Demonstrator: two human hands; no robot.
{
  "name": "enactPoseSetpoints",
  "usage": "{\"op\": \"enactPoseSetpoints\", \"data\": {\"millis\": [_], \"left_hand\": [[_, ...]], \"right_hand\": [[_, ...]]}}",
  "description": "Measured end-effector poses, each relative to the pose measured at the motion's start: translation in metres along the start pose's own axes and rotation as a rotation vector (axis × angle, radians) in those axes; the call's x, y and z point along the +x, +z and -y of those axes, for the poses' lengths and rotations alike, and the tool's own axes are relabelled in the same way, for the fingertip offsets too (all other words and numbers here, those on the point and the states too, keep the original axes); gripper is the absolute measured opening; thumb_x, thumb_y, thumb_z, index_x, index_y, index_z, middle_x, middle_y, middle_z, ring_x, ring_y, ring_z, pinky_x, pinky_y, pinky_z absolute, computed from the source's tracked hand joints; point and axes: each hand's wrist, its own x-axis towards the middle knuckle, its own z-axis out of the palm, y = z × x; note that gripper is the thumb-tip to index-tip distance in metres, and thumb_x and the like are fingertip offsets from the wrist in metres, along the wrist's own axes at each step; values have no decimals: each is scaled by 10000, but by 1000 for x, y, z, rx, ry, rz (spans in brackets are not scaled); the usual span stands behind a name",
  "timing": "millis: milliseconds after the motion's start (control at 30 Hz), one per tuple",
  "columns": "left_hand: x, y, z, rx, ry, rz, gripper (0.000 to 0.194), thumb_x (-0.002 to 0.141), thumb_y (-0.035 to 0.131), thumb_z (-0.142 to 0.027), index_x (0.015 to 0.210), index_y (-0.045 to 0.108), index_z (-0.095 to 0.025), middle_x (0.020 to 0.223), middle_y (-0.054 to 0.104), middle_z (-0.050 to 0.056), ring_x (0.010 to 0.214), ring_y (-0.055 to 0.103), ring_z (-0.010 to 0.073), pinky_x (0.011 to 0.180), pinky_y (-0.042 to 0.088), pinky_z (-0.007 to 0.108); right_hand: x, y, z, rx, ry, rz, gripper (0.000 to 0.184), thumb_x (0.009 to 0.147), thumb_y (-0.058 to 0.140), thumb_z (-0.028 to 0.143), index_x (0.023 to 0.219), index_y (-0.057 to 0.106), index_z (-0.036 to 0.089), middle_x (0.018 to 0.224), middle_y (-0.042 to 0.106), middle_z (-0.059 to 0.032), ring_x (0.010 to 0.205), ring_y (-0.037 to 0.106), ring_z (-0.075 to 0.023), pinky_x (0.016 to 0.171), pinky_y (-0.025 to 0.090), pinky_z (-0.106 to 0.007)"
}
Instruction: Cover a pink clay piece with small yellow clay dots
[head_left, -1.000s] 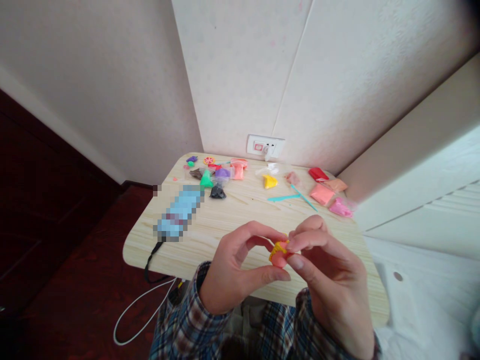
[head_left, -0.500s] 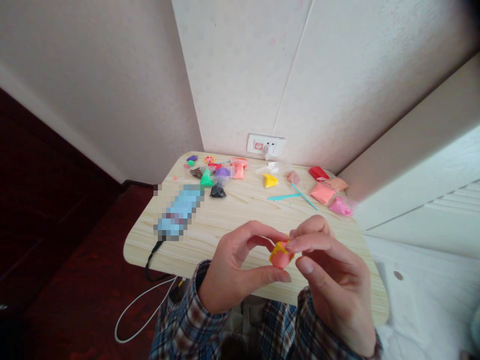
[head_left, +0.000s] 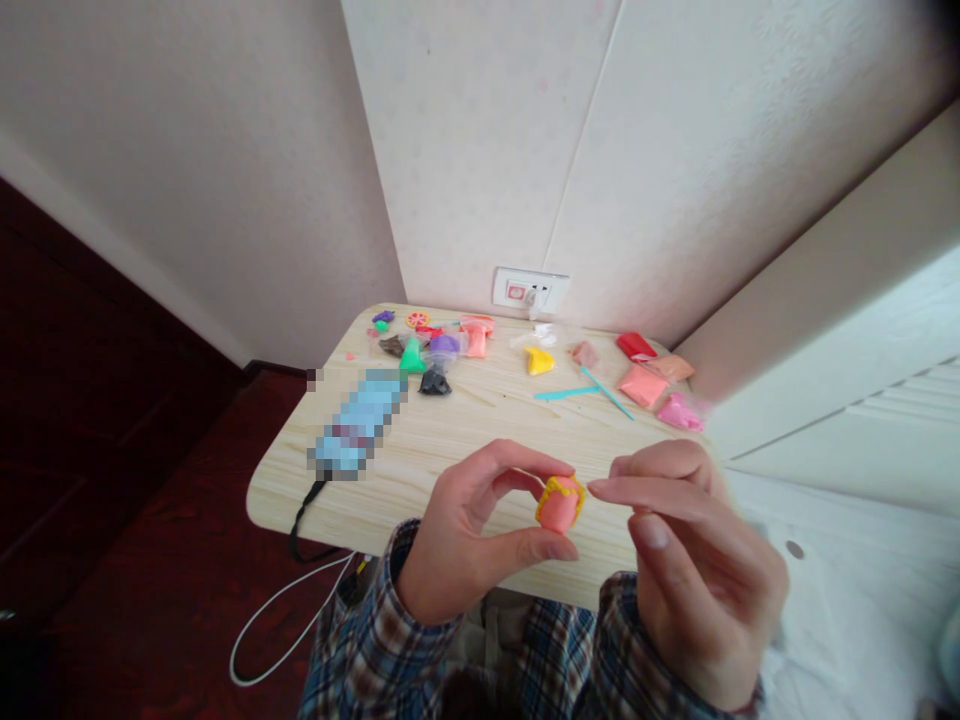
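Between the thumb and fingertips of my left hand (head_left: 476,530) is a small pink clay piece (head_left: 557,508) with a bumpy yellow strip around its edge. My left hand is closed on it, above the front of the table. Just to the right of the piece hovers my right hand (head_left: 694,555), apart from it. Its index finger points at the piece, the thumb is held away from that finger, and nothing shows between them. The remaining fingers of the right hand are curled.
The wooden table (head_left: 480,420) bears several bags of clay at the back, among them a black bag (head_left: 435,382), yellow clay (head_left: 539,361) and a salmon bag (head_left: 643,384). Turquoise tools (head_left: 607,393) lie nearby. A blurred-out blue device (head_left: 360,425) with a cable lies left.
My right hand has let go of the clay piece and drawn back to the right, its fingers now clear of it. The left hand has stayed in place, holding the piece.
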Motion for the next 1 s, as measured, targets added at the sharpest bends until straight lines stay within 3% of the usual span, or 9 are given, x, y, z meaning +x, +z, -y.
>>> {"op": "enactPoseSetpoints", "data": {"millis": [233,400,567,800,1000], "left_hand": [[0,0,1,-10,28,5,379,701,986,-269,1030,810,-201,1012,791,70,927,721,182,883,597,301],[2,1,-1,-101,55,20,377,690,995,-316,995,805,-203,944,780,53,948,729,183,892,596,290],[3,1,1,-183,83,58,386,693,994,-282,1024,802,-231,884,758,8,923,716,143,895,583,246],[2,1,0,-130,50,36,406,677,999,-349,981,778,-194,858,760,40,922,729,203,900,613,335],[0,1,0,-161,25,51,394,684,997,-287,1002,779,-204,892,763,33,958,720,189,915,598,311]], "right_hand": [[-3,-3,4,-61,22,22,278,979,674,221,1140,854,359,825,601,-38,803,574,-227,664,411,-386],[-2,-8,1,-48,56,-26,191,960,710,262,1072,854,319,819,644,-44,793,598,-233,658,438,-392],[2,-5,-3,-86,47,32,107,920,776,216,981,811,297,852,655,-26,832,580,-223,699,436,-379],[3,-1,-6,-124,-33,27,157,911,771,133,935,780,288,839,642,-10,807,561,-207,684,406,-370],[4,0,-5,-151,5,5,151,932,748,133,914,769,282,838,643,-3,815,561,-201,697,403,-367]]}}
